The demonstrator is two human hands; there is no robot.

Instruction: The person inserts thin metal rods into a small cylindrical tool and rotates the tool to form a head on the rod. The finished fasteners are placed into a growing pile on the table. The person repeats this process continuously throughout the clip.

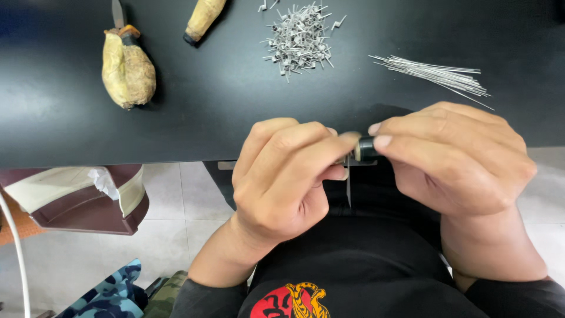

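My left hand (282,176) and right hand (453,159) both pinch a small black cylinder (366,149) at the tabletop (206,112) edge, and its thin wire (348,185) may bend if I squeeze unevenly.

I note a matte black table (70,129) with soft overhead glare. Pale tiled floor (176,224) lies below; a maroon bin (126,215) stands left.
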